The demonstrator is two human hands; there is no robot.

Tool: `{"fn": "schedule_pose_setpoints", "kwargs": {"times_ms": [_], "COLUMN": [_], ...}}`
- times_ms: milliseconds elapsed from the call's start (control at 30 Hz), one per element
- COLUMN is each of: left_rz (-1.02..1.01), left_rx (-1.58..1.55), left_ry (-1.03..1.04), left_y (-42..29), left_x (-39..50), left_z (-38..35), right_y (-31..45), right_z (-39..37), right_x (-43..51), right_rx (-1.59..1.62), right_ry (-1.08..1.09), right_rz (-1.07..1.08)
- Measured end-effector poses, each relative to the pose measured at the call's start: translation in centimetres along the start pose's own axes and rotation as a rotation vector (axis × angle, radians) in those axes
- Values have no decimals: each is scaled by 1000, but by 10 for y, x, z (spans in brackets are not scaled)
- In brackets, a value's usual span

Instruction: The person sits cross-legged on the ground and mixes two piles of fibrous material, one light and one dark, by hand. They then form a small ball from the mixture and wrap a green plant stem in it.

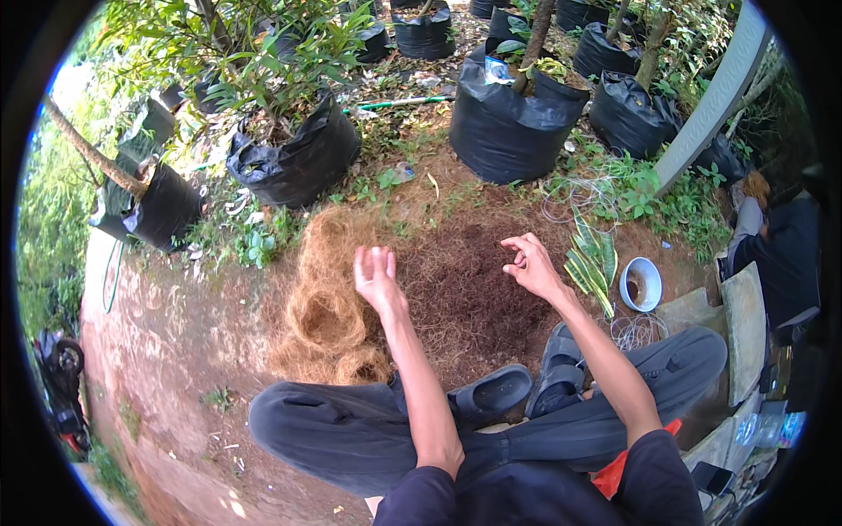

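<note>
My left hand (378,281) is raised beside a pile of tan coconut fibre (339,230), with its fingers loosely curled and nothing visible in them. Below that hand, a nest-shaped hollow of fibre (325,317) lies on the ground, and a smaller fibre nest (363,365) is by my knee. My right hand (534,268) hovers at the right side of a dark heap of soil mixed with fibre (460,283). Its thumb and bent fingers are apart, and I see nothing between them. Variegated snake plant leaves (592,263) lie just right of it.
A light blue bowl (640,284) and tangled clear line (635,331) lie to the right. Black plant bags (516,125) holding trees stand ahead, near a grey post (714,98). A person (783,256) sits far right. Sandals (493,392) lie before my crossed legs.
</note>
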State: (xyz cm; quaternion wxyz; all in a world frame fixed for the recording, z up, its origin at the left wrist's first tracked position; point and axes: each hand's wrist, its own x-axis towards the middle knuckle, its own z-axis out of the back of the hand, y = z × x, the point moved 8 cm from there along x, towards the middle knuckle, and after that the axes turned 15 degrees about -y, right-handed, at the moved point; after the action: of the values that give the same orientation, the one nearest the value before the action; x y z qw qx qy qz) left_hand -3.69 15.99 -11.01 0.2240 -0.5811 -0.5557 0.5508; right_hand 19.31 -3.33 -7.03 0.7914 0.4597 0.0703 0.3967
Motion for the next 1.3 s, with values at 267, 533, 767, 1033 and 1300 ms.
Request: {"fn": "schedule_pose_setpoints", "kwargs": {"times_ms": [267, 533, 767, 1033, 1300], "left_rz": [-131, 171, 395, 574, 743], "left_rx": [152, 73, 318, 194, 140], "left_ry": [-171, 161, 488, 290, 355], "left_y": [-35, 26, 86, 159, 195], "left_x": [-29, -118, -136, -99, -122], "left_z": [19, -15, -6, 29, -3], "right_y": [-61, -67, -85, -85, -61], "right_z": [-25, -83, -78, -43, -6], "right_x": [-43, -83, -64, -37, -39], "right_rx": [-383, -811, -441, 8, 440], "right_ry": [280, 432, 299, 291, 211], "right_rz": [-61, 137, 23, -394, -917]}}
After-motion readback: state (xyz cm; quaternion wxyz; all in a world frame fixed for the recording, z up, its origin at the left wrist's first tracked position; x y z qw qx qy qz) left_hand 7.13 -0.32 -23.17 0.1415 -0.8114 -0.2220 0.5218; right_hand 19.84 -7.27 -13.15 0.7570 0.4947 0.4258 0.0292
